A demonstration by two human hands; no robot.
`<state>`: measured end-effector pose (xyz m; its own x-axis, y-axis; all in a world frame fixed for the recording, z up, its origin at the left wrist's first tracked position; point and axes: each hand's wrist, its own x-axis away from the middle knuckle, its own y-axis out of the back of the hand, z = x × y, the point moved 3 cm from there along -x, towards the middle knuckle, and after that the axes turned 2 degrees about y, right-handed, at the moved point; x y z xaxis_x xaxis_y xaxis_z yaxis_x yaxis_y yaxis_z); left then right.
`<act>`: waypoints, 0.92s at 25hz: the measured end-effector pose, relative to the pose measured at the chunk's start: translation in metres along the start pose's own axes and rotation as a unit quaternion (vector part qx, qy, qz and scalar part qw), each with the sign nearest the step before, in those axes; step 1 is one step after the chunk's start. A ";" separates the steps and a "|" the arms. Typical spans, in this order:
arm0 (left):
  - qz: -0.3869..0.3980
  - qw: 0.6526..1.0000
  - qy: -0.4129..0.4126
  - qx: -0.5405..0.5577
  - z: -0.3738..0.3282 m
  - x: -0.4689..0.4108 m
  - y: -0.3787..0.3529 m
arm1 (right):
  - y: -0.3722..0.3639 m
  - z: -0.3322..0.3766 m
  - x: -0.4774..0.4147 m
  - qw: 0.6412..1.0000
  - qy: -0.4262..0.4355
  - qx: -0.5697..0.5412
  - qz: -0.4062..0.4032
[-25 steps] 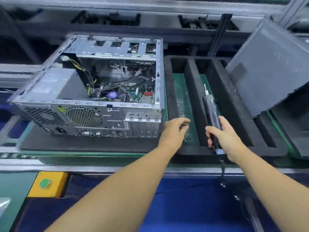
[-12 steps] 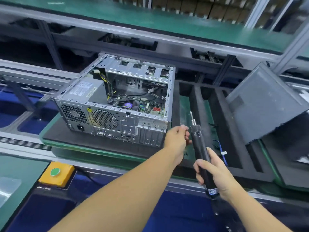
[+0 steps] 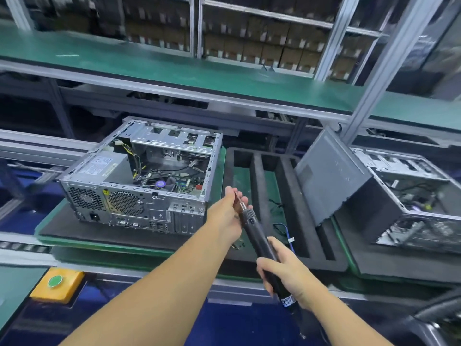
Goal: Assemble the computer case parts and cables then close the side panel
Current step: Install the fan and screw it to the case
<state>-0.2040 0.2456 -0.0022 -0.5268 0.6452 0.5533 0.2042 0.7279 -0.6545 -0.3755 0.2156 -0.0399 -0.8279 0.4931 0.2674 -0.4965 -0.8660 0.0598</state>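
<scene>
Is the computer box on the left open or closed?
Open. The case has no panel over its top side, so the cables and board inside show.

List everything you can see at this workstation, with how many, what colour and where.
open computer case: one, silver, left of centre on a black foam pad.
foam tray: one, black, slotted, right of that case.
side panel: one, grey, leaning tilted at the tray's right side.
second computer case: one, silver, far right behind the panel.
blue cable: one, in a tray slot.
button box: one, yellow with a green button, bottom left.
cardboard boxes: many, brown, blurred, stacked at the back.
electric screwdriver: one, black, held tip up.
left hand: pinches the screwdriver's bit.
right hand: grips the screwdriver's lower body.
</scene>
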 end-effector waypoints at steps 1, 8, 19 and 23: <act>0.000 1.000 0.001 0.005 -0.002 0.002 0.000 | 0.001 0.002 0.000 1.000 0.002 0.006 0.007; -0.002 1.000 0.001 0.016 -0.023 0.016 0.023 | -0.018 0.011 0.001 0.998 -0.006 0.049 0.034; 0.081 0.996 0.029 -0.016 -0.098 0.055 0.114 | -0.127 0.020 0.005 0.998 -0.029 0.052 0.028; 0.120 0.992 0.023 -0.032 -0.123 0.058 0.147 | -0.175 0.019 0.006 0.999 -0.030 0.013 0.022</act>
<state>-0.1032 0.4182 -0.0035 -0.4187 0.8104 0.4099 0.3718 0.5648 -0.7367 -0.2886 0.3684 -0.0305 -0.8313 0.4485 0.3283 -0.4514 -0.8894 0.0719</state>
